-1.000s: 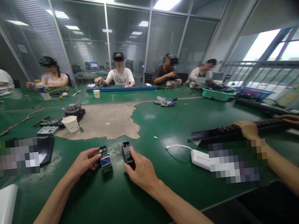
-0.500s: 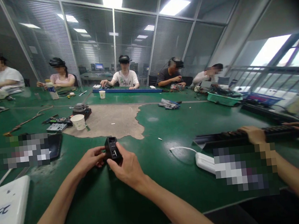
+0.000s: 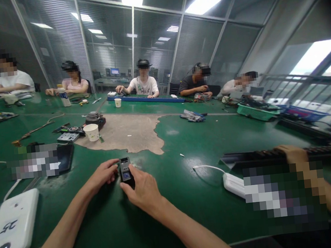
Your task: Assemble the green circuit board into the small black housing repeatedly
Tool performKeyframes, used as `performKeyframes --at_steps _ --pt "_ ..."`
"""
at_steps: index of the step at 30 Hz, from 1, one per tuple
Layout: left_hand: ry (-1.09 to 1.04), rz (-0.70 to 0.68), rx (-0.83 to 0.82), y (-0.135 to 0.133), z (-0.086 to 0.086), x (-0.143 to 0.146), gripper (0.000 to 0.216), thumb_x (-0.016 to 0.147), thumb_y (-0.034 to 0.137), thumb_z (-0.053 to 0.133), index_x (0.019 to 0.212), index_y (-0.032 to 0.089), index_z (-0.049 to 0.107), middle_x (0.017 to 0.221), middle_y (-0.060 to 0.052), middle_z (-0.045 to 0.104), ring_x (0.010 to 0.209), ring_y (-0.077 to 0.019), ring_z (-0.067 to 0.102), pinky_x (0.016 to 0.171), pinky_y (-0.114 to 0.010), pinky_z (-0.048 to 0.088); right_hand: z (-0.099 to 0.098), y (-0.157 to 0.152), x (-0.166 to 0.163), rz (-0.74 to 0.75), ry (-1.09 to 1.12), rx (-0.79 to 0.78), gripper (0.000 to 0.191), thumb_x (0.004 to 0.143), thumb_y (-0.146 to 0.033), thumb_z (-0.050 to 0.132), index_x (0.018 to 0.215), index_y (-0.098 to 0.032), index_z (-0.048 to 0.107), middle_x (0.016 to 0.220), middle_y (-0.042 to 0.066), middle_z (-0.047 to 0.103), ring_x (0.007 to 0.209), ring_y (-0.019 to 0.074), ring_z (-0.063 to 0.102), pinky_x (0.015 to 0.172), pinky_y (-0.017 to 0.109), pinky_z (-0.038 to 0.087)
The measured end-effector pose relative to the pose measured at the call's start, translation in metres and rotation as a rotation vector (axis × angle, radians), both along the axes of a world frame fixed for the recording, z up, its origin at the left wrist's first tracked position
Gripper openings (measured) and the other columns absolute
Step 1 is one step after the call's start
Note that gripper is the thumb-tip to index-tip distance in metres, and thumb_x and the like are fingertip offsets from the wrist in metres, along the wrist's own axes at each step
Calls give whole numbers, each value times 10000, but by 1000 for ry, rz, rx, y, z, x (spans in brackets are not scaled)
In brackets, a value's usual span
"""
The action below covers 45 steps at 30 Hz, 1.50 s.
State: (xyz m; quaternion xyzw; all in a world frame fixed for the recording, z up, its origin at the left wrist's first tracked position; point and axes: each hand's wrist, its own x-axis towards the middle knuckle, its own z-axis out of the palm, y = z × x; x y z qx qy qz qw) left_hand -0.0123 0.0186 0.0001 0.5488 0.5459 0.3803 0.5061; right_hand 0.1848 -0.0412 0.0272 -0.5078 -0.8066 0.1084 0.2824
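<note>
A small black rectangular device [image 3: 125, 168] with recessed slots and a bluish square patch on its face stands over the green table in front of me. My right hand [image 3: 143, 183] grips its right side and lower edge between thumb and fingers. Just left of it is my left hand [image 3: 105, 173], index finger stretched towards the upper left corner and the other fingers loosely bent. Whether those fingertips touch the device I cannot tell. The exact kind of device is not clear.
Ahead lie a paper cup [image 3: 92, 132], a drive-like metal part [image 3: 68, 137] and grey-blue gloves [image 3: 192, 115]. White power banks [image 3: 13, 226] flank me. At right, a co-worker's hand [image 3: 294, 154] rests on a long black part [image 3: 254, 158]. Other people sit across the table.
The black device has tipped so that its slotted face shows differently, with a bluish patch now visible. My left fingers have loosened beside it. The view has shifted slightly left.
</note>
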Motion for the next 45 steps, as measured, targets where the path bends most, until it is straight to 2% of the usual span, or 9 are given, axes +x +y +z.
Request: performKeyframes --at_steps 5,13,19,25,29,33,36,41,45 --pt "-15 -28 -17 3 -3 0 537 809 500 573 1208 142 559 686 22 551 451 -81 483 380 -179 334 -1 4 0 -1 21 -7 631 830 -487 591 1353 -196 395 1119 100 642 959 259 635 805 347 490" --pt "-14 -153 -19 0 1 -2 516 802 502 606 1165 136 583 757 -10 585 533 -100 536 448 -197 411 -5 5 -11 -18 2 -8 670 848 -475 561 1375 -119 349 1047 119 664 898 273 651 759 352 503" --pt "-8 -139 -13 0 3 1 483 796 564 579 1012 134 628 727 4 561 511 -95 516 432 -196 402 -9 2 -18 -57 -36 2 666 878 -430 521 1406 -83 311 1072 154 651 885 275 653 758 356 506" --pt "-56 -114 -28 2 -4 -2 487 808 568 569 1042 143 611 731 -3 578 503 -96 530 429 -191 401 -6 3 -18 -38 11 19 584 882 -403 522 1384 -141 379 1049 123 667 906 261 657 783 341 503" --pt "-133 -94 -67 3 -7 -4 492 818 557 568 1081 142 594 735 -10 593 491 -95 537 426 -193 399 6 3 -16 -40 98 56 566 884 -405 522 1368 -133 410 1078 123 669 948 255 651 821 332 496" --pt "-94 -134 -49 1 -3 -3 511 797 486 631 1171 143 580 733 -10 605 508 -99 547 446 -197 412 24 4 0 -58 174 101 560 903 -422 497 1382 -147 406 1130 124 655 986 242 642 851 326 489" --pt "-31 -171 -28 0 1 -3 552 789 452 646 1239 144 556 744 -20 620 544 -113 564 473 -211 439 26 6 24 -85 165 115 542 899 -380 503 1383 -154 414 1212 127 619 1055 244 617 905 340 471" --pt "61 -154 -6 0 2 -1 593 790 432 633 1282 118 528 710 -23 629 536 -123 562 469 -220 442 7 2 60 -148 78 53 534 883 -349 516 1377 -164 433 1242 126 604 1088 251 605 935 363 463" --pt "97 -117 -13 0 1 2 626 770 427 643 1293 104 523 634 0 607 497 -121 542 453 -218 427 -9 -7 70 -189 19 14 563 885 -332 504 1407 -158 387 1268 131 585 1078 257 610 921 369 473"
